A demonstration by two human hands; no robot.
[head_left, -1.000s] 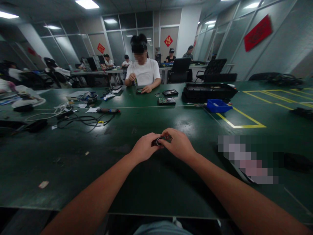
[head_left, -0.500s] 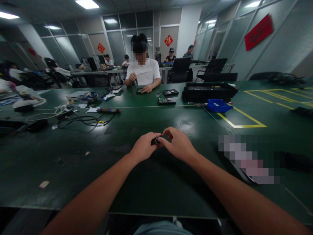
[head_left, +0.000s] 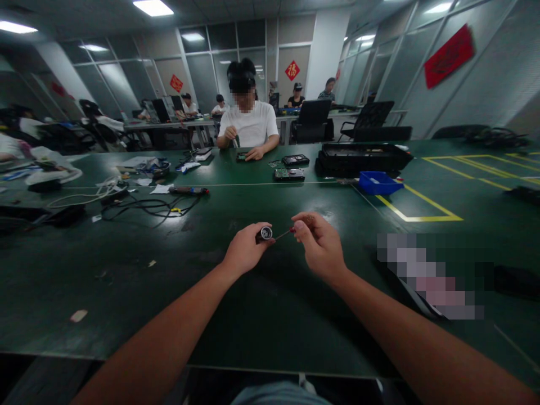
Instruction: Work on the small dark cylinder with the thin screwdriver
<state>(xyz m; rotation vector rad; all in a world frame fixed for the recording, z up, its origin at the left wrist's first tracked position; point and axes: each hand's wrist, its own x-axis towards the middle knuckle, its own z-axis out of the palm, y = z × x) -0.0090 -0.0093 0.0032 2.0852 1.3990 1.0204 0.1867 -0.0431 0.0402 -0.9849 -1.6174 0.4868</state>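
My left hand (head_left: 245,247) is closed around a dark cylinder (head_left: 265,233), whose round silver-rimmed end faces me and has small dark openings inside. A thin metal screwdriver (head_left: 284,234) with a red part slants between my hands. Its red end is pinched by the thumb and fingers of my right hand (head_left: 320,242), and its other end lies close to my left fingertips. Whether that end touches the cylinder I cannot tell. Both hands are above the green table mat (head_left: 261,315).
Across the table a person in a white shirt (head_left: 253,126) works on a small device. Hard drives (head_left: 289,174), a black tray (head_left: 365,157) and a blue bin (head_left: 379,183) stand ahead. Cables (head_left: 139,208) and a power screwdriver (head_left: 188,190) lie left, a blurred-out flat object (head_left: 426,275) right.
My hands were together over the cylinder. Now my right hand has drawn away to the right, with the thin screwdriver showing between them, and the cylinder's open end is turned toward me.
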